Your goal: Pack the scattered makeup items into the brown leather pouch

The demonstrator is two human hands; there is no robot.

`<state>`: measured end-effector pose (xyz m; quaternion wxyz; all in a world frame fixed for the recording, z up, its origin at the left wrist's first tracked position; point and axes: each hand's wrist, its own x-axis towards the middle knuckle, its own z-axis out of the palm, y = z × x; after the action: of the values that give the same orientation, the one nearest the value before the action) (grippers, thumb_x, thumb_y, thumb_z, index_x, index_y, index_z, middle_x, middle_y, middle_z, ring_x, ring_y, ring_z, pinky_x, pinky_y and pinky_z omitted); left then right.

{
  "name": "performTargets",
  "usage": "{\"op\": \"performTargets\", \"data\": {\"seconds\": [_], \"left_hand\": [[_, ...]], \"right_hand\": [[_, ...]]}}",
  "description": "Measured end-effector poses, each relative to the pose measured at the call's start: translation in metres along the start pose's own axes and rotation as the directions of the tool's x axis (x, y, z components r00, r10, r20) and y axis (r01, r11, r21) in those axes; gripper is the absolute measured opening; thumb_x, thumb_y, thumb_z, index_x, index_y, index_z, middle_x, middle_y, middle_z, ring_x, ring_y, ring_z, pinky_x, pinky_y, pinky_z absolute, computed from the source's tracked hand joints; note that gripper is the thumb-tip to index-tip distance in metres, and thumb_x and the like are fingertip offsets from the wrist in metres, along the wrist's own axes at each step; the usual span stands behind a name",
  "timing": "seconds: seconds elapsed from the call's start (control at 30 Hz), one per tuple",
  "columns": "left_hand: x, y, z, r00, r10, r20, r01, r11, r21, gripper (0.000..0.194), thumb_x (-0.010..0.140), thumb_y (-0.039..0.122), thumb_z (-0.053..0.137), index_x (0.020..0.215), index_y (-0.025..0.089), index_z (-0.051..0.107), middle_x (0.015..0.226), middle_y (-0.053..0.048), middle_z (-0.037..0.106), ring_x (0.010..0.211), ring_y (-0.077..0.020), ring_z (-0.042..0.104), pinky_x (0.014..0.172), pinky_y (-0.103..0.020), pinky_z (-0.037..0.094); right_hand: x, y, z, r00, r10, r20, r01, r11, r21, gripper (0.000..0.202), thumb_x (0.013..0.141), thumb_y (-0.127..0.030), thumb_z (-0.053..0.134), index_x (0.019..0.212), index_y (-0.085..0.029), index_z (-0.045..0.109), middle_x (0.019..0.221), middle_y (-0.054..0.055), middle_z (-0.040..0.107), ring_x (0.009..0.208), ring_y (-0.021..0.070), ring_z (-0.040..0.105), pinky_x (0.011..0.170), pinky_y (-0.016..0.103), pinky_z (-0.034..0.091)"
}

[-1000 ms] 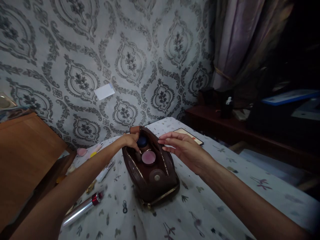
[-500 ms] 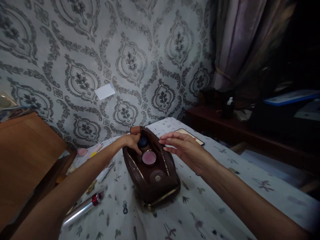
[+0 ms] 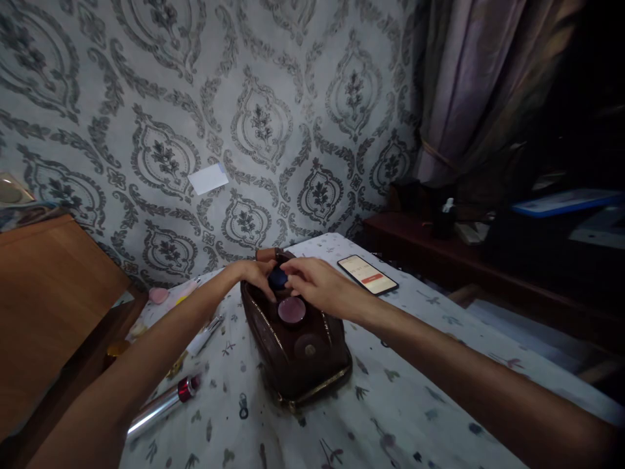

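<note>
A brown leather bag [image 3: 303,368] lies unzipped on the patterned bedsheet, its opening facing up. My left hand [image 3: 256,275] grips the bag's left side near the strap end, thumb reaching inside. Between my hands, in the opening, shows a dark blue round-topped item [image 3: 278,279]. My right hand [image 3: 312,281] is over the bag's right rim, fingers bent and slightly apart, with the fingertips at that item's right edge. Whether they touch it I cannot tell. A round pinkish compact [image 3: 291,311] rests in the bag just below my fingers.
Left of the bag lie a silver tube with a red band [image 3: 161,407], a clear slim tube [image 3: 208,332] and a pink item [image 3: 158,296]. A lit phone [image 3: 368,274] lies to the right. Wooden furniture [image 3: 43,293] stands left, a dark red shelf [image 3: 410,238] right.
My right hand has moved left from the bag's right rim, over the opening to the dark blue item. The phone is now uncovered. My left hand stays at the bag.
</note>
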<state>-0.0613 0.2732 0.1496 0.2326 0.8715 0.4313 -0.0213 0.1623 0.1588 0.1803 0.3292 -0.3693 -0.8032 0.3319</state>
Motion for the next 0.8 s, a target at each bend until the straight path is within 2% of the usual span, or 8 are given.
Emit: {"op": "performTargets", "data": {"seconds": [0.1,0.17,0.27,0.4,0.5,0.63,0.8], "left_hand": [[-0.010,0.013,-0.015,0.996,0.022,0.088,-0.016,0.997,-0.071,0.054,0.054,0.034,0.082,0.102,0.018,0.061,0.090,0.001,0.069,0.092,-0.0213,0.062,0.080,-0.025,0.047],[-0.022,0.020,-0.024,0.996,0.052,0.074,-0.043,0.991,-0.123,0.046,0.062,0.029,0.076,0.104,0.018,0.061,0.092,0.000,0.068,0.094,-0.0209,0.061,0.082,-0.025,0.047],[-0.043,0.024,-0.027,0.994,0.112,0.000,-0.110,0.975,-0.194,0.045,0.070,0.021,0.065,0.114,0.018,0.056,0.103,-0.003,0.066,0.097,-0.0197,0.060,0.083,-0.027,0.047],[-0.065,0.018,-0.014,0.985,0.089,-0.148,-0.122,0.965,-0.231,0.049,0.076,0.019,0.057,0.125,0.015,0.050,0.110,-0.008,0.064,0.099,-0.0196,0.060,0.085,-0.030,0.047],[-0.071,0.015,-0.004,0.973,0.057,-0.223,-0.104,0.974,-0.204,0.046,0.081,0.021,0.053,0.126,0.014,0.049,0.111,-0.008,0.064,0.102,-0.0195,0.059,0.089,-0.031,0.046],[-0.074,0.016,-0.001,0.967,0.050,-0.250,-0.101,0.976,-0.194,0.046,0.083,0.022,0.050,0.128,0.013,0.046,0.107,-0.008,0.066,0.100,-0.0190,0.060,0.090,-0.031,0.045],[-0.078,0.020,0.000,0.964,0.029,-0.265,-0.072,0.986,-0.151,0.050,0.081,0.023,0.049,0.130,0.015,0.045,0.107,-0.007,0.068,0.098,-0.0201,0.060,0.088,-0.032,0.046]], "right_hand": [[0.021,-0.013,0.014,0.965,0.218,0.149,-0.170,0.945,-0.281,0.021,0.084,-0.014,0.051,0.099,-0.013,0.066,0.104,0.010,0.070,0.091,0.0199,0.065,0.067,0.023,0.046],[0.033,-0.017,0.025,0.933,0.320,0.166,-0.247,0.903,-0.352,0.024,0.084,-0.016,0.053,0.104,-0.012,0.065,0.105,0.012,0.070,0.091,0.0218,0.066,0.065,0.024,0.046],[0.049,-0.016,0.044,0.905,0.385,0.181,-0.293,0.872,-0.392,0.029,0.081,-0.016,0.059,0.109,-0.013,0.064,0.107,0.013,0.070,0.094,0.0234,0.067,0.065,0.024,0.049],[0.063,-0.009,0.067,0.889,0.419,0.185,-0.304,0.842,-0.445,0.042,0.080,-0.017,0.064,0.122,-0.014,0.059,0.123,0.017,0.065,0.111,0.0280,0.063,0.079,0.028,0.052],[0.067,-0.003,0.080,0.889,0.430,0.156,-0.309,0.817,-0.487,0.042,0.087,-0.014,0.054,0.129,-0.013,0.054,0.128,0.020,0.061,0.117,0.0299,0.061,0.086,0.033,0.051],[0.064,0.004,0.087,0.895,0.426,0.133,-0.301,0.797,-0.524,0.034,0.093,-0.015,0.044,0.124,-0.011,0.058,0.125,0.021,0.063,0.116,0.0296,0.062,0.086,0.034,0.051],[0.064,0.006,0.082,0.912,0.385,0.143,-0.243,0.786,-0.568,0.033,0.089,-0.019,0.053,0.121,-0.013,0.060,0.125,0.017,0.064,0.114,0.0272,0.063,0.081,0.027,0.052]]}}
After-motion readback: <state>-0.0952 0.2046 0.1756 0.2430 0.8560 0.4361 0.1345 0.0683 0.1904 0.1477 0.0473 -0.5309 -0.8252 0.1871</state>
